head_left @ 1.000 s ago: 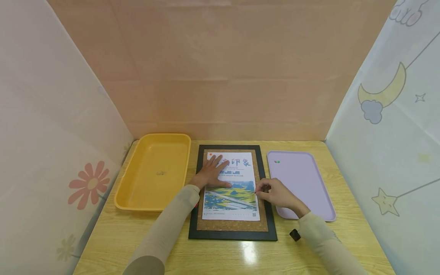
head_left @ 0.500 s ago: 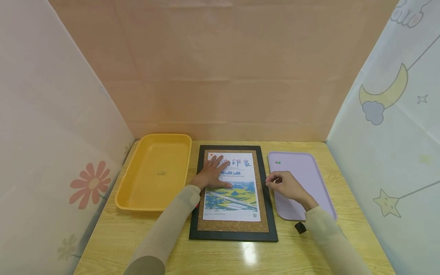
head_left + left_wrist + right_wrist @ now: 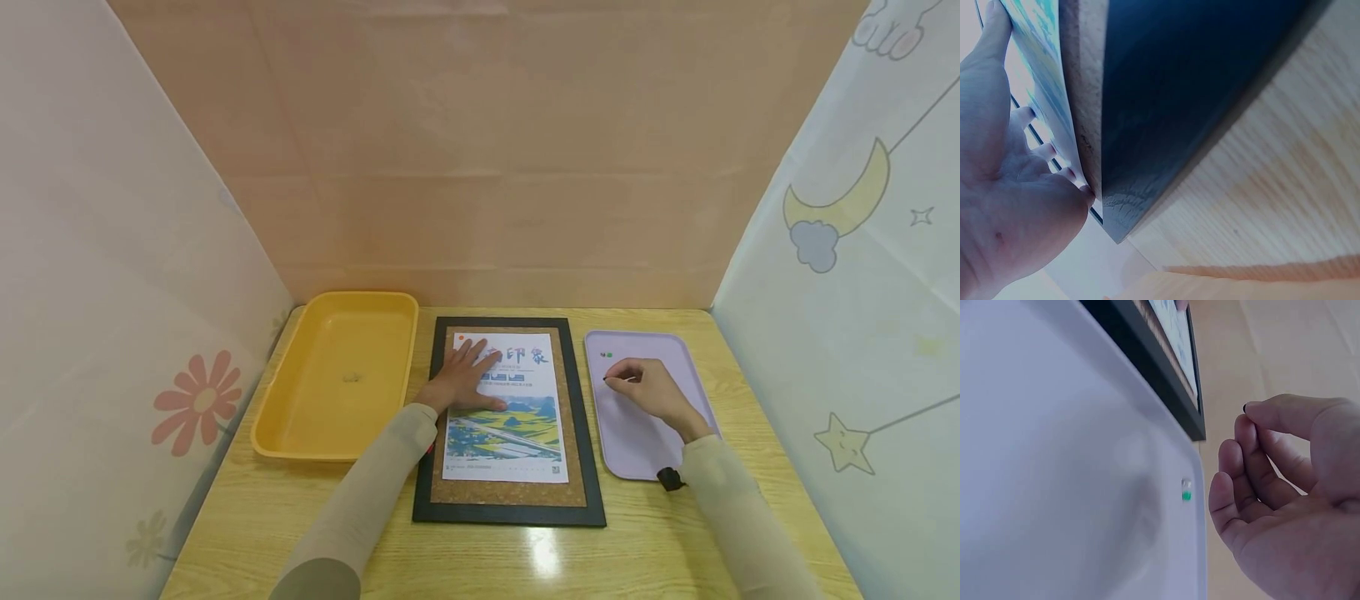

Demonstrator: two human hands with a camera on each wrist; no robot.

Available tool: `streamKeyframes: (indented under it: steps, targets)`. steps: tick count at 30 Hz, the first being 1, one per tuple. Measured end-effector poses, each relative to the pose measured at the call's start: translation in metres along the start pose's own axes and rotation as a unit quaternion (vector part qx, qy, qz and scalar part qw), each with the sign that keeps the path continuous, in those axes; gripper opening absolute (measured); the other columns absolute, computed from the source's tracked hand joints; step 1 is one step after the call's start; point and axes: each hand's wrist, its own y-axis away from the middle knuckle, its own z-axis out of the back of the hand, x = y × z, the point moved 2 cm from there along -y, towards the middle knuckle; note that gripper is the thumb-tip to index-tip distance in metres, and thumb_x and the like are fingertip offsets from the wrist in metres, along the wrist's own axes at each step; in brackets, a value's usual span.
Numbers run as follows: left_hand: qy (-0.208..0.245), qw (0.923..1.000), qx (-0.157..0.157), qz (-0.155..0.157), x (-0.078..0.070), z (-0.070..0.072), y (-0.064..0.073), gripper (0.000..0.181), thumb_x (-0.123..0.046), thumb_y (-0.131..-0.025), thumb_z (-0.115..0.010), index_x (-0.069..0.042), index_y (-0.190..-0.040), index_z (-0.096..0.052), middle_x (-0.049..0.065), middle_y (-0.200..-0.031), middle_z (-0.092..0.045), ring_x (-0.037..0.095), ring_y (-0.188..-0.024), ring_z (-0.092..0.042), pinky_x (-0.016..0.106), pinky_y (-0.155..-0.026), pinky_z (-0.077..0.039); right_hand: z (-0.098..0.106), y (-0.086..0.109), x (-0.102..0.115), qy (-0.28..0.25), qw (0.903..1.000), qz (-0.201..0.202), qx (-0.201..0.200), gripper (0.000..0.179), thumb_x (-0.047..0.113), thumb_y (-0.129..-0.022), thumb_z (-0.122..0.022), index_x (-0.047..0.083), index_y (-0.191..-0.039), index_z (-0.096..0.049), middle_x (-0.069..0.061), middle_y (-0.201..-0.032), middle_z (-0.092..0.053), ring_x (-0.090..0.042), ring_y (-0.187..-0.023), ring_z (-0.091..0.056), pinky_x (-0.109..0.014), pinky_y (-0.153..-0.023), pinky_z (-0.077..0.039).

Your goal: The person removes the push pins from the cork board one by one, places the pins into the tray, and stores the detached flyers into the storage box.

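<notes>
My left hand [image 3: 459, 385] rests with spread fingers on a printed poster [image 3: 510, 433], which lies on a framed corkboard [image 3: 510, 493]. An orange round pin head [image 3: 461, 337] shows at the poster's top left corner. Over the purple tray [image 3: 630, 450], my right hand [image 3: 651, 389] pinches a small black pin [image 3: 1245, 408] between thumb and forefinger; only a dark tip of it shows. Farther back on that tray lies a small green piece [image 3: 609, 355], with another tiny piece [image 3: 602, 355] beside it. The left wrist view shows my palm [image 3: 1029, 206] beside the board's black frame [image 3: 1166, 94].
A yellow tray [image 3: 330, 417] stands left of the board, with a few tiny pieces [image 3: 352, 377] in it. Something red [image 3: 431, 448] shows at the frame's left edge. Patterned panels [image 3: 825, 333] enclose the wooden table [image 3: 495, 567] at the sides, and a plain wall [image 3: 487, 167] at the back.
My right hand has moved from the poster's right edge, across the frame, to above the purple tray, still pinching the small black pin. My left hand has stayed on the poster.
</notes>
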Motion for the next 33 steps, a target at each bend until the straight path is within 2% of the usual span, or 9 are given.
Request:
streamKeyframes:
  steps: [7,14,19,23,30,33]
  targets:
    - [0.024,0.9996,-0.012,-0.012,-0.002,0.002,0.006,0.116,-0.073,-0.093,-0.081,-0.026,-0.183,-0.023,0.009,-0.194,-0.002,0.040,-0.181,0.003,0.069,-0.145,0.001,0.012,-0.011,-0.015,0.019,0.9995,-0.020,-0.013,0.020,0.023,-0.109,-0.078,0.006,-0.117,-0.084,-0.014,-0.121,-0.083,-0.019,-0.105,-0.070,-0.026,-0.085,-0.055]
    - [0.032,0.9994,-0.010,-0.012,0.006,-0.008,-0.004,0.118,-0.072,-0.092,-0.082,-0.030,-0.183,-0.020,0.006,-0.194,0.001,0.038,-0.181,0.007,0.068,-0.144,0.006,0.021,-0.022,-0.020,-0.007,0.9985,-0.049,-0.021,0.027,0.025,-0.111,-0.076,0.003,-0.123,-0.082,-0.017,-0.129,-0.081,-0.021,-0.112,-0.070,-0.022,-0.089,-0.055]
    - [0.034,0.9993,-0.011,-0.011,0.007,-0.007,-0.006,0.118,-0.073,-0.091,-0.083,-0.031,-0.183,-0.021,0.004,-0.194,0.000,0.037,-0.181,0.006,0.068,-0.144,0.005,0.026,-0.031,-0.023,-0.018,0.9976,-0.061,-0.026,0.029,0.025,-0.112,-0.073,0.002,-0.127,-0.081,-0.020,-0.134,-0.079,-0.022,-0.117,-0.070,-0.020,-0.091,-0.054]
    - [0.035,0.9993,-0.008,-0.007,0.004,-0.005,-0.002,0.119,-0.073,-0.091,-0.083,-0.031,-0.183,-0.020,0.004,-0.194,0.001,0.036,-0.181,0.008,0.067,-0.145,0.005,0.030,-0.038,-0.026,-0.022,0.9969,-0.068,-0.031,0.028,0.024,-0.112,-0.073,0.001,-0.127,-0.081,-0.023,-0.135,-0.079,-0.026,-0.118,-0.071,-0.020,-0.090,-0.054]
    - [0.023,0.9995,-0.016,-0.013,-0.004,0.005,0.009,0.114,-0.070,-0.094,-0.081,-0.025,-0.182,-0.024,0.010,-0.194,-0.005,0.040,-0.181,0.002,0.068,-0.145,-0.001,0.030,-0.046,-0.034,-0.016,0.9954,-0.086,-0.039,0.028,0.025,-0.112,-0.073,0.002,-0.127,-0.081,-0.024,-0.139,-0.077,-0.035,-0.126,-0.069,-0.024,-0.091,-0.052]
    - [0.019,0.9997,-0.011,-0.008,-0.005,0.006,0.010,0.113,-0.069,-0.095,-0.080,-0.026,-0.183,-0.022,0.009,-0.194,-0.003,0.039,-0.181,0.003,0.067,-0.145,0.000,0.030,-0.049,-0.038,-0.013,0.9950,-0.090,-0.043,0.029,0.025,-0.112,-0.072,0.002,-0.127,-0.081,-0.025,-0.140,-0.076,-0.037,-0.127,-0.068,-0.023,-0.090,-0.052]
